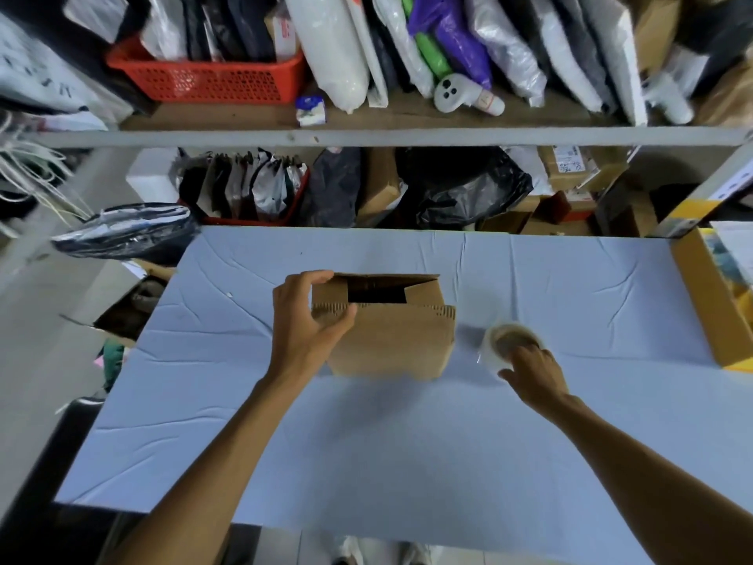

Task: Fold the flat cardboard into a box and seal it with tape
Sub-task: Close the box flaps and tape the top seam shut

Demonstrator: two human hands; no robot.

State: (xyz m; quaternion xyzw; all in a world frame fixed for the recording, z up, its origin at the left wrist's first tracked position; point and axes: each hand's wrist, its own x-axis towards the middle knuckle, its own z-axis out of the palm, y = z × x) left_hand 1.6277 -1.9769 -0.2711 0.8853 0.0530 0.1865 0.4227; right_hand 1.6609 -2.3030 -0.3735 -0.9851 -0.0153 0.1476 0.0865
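Cannot resolve the tape roll (511,344), smeared at 3 o'clock of the box (391,340); cannot confirm how the right hand (533,371) meets it. Cannot see the box's 9 o'clock corner behind the left hand (309,320). Cannot read parcel labels (568,159) at 1 o'clock. Cannot follow the yellow carton (701,303) past the 3 o'clock edge.

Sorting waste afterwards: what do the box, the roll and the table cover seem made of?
Box: matte brown corrugated cardboard; fluted edges show along its flap. Roll: probably glossy clear plastic tape, brownish core showing through. Table cover: thin matte pale-blue sheet, paper or cloth, sharply creased.
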